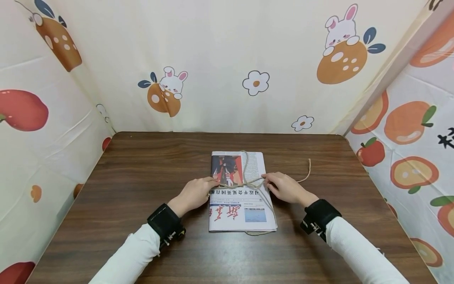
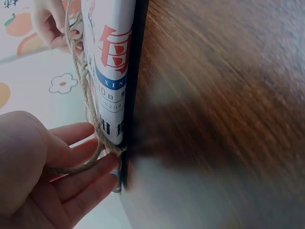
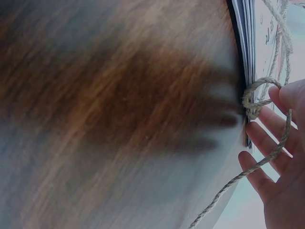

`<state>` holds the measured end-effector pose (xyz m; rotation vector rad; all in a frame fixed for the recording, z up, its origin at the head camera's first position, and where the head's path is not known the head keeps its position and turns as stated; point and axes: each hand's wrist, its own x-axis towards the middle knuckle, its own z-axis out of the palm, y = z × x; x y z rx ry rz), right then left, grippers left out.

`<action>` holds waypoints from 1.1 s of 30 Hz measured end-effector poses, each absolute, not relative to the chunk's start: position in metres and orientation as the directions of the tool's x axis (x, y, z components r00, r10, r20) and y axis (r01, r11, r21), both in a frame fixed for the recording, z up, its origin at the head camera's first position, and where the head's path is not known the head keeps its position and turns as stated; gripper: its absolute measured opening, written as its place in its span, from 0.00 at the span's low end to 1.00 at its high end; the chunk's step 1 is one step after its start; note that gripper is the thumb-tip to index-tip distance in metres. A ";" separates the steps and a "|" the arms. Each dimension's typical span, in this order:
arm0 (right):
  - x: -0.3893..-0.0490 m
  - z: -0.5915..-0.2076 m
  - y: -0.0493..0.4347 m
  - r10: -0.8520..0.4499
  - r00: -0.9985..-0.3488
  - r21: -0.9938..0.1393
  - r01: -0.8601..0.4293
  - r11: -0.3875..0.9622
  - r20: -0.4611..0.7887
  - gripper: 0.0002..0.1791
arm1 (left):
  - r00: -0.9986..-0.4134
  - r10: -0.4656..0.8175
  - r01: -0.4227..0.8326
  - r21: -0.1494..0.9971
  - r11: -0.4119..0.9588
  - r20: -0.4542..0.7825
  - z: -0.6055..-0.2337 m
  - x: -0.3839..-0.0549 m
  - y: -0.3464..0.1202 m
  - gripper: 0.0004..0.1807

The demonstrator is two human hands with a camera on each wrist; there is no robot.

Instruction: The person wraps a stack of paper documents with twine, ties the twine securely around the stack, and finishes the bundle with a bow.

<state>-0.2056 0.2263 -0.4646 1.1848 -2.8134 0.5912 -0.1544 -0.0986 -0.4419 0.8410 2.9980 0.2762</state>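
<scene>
A folded newspaper stack (image 1: 227, 219) lies on the brown table, its large headline upside down to me. Thin twine (image 1: 232, 186) crosses its top both ways, meeting right of the middle. At the stack's left edge my left hand (image 1: 195, 194) holds the twine; the left wrist view has the twine (image 2: 88, 102) running in among the fingers (image 2: 90, 198). By the right edge, my right hand (image 1: 285, 187) pinches twine between thumb and forefinger. A loop of twine (image 3: 257, 85) shows there, and a loose tail (image 3: 217, 198) hangs past the palm.
The wood-grain table (image 1: 149, 157) reaches back to a cream curtain (image 1: 213, 98) printed with rabbits and flowers. Fruit-patterned sheets (image 1: 408, 177) flank both sides. The twine's free end (image 1: 309, 165) lies behind my right hand. Black wrist bands (image 1: 164, 223) sit over white sleeves.
</scene>
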 end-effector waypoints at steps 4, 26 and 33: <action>-0.206 -0.466 0.230 -0.688 -0.691 -0.296 -0.720 0.628 0.220 0.02 | -0.848 0.526 0.527 0.210 0.824 0.065 -0.441 -0.155 -0.103 0.21; -0.206 -0.464 0.280 -0.566 -0.762 -0.185 -0.634 0.751 0.314 0.03 | -0.878 0.438 0.476 0.256 0.841 0.193 -0.432 -0.149 -0.136 0.22; -0.208 -0.467 0.294 -0.525 -0.801 -0.179 -0.583 0.792 0.287 0.03 | -0.893 0.409 0.449 0.289 0.846 0.189 -0.434 -0.146 -0.148 0.21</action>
